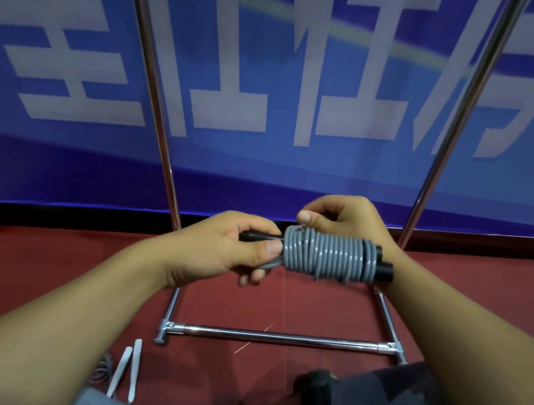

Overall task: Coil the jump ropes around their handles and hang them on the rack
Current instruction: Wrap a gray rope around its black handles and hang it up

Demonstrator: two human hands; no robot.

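The person is holding a jump rope [326, 258] in front of the body, above the red floor [312, 306], with both hands. Its grey cord is lying wound in tight turns around two black handles [382, 266] set side by side, whose ends are sticking out to the right. The left hand [217, 247] is gripping the left end of the bundle, its thumb pressing on the first turns and its fingers curling underneath. The right hand [343, 219] is sitting at the far side of the coil, thumb and fingers pinching the cord at the upper left of the winding.

Beyond the hands a chrome rack [276, 337] is standing on the floor, its two uprights rising in front of a blue banner [279, 65] with large pale characters. Dark and white items are hanging at the top edge, too cropped to identify. On the near left floor another rope with white handles [129, 369] is lying beside its loose cord.
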